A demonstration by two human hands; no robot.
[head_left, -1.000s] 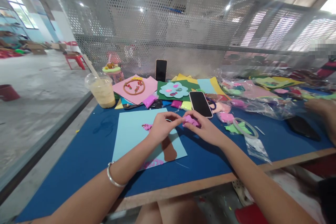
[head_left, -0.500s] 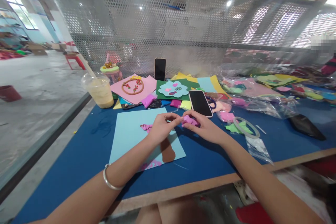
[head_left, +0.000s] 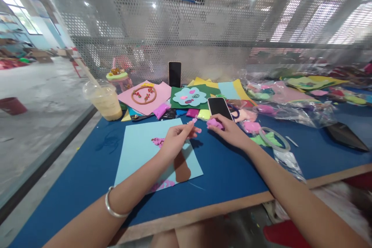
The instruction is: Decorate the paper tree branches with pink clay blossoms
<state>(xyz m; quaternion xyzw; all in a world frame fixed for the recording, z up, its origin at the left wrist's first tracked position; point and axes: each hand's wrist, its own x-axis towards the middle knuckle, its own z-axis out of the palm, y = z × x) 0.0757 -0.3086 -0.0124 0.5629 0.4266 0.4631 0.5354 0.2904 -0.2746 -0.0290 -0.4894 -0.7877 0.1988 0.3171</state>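
Observation:
A small bit of pink-purple clay [head_left: 195, 120] is pinched at the fingertips of my left hand [head_left: 179, 136], above the right edge of a light blue sheet [head_left: 136, 155]. My right hand [head_left: 228, 130] is closed on a larger lump of pink-purple clay [head_left: 215, 124], over the blue table just in front of a phone [head_left: 219, 106]. On the sheet lies a brown clay tree trunk [head_left: 182, 167], its upper part hidden by my left hand. Speckled pink and brown clay [head_left: 157, 142] forms a branch at left, and more pink clay [head_left: 162, 185] lies along the near edge.
A plastic cup with a straw [head_left: 106, 102] stands at the table's left edge. Behind the sheet are colourful clay packets [head_left: 192, 113], a pink card [head_left: 142, 108] and a green card [head_left: 176, 102]. A grey ring [head_left: 274, 139] lies right. Perforated metal screen [head_left: 215, 27] rises behind.
My hands have moved apart. A small bit of clay has come away into my left hand's fingertips, while the larger lump stays in my right hand. The view has shifted slightly.

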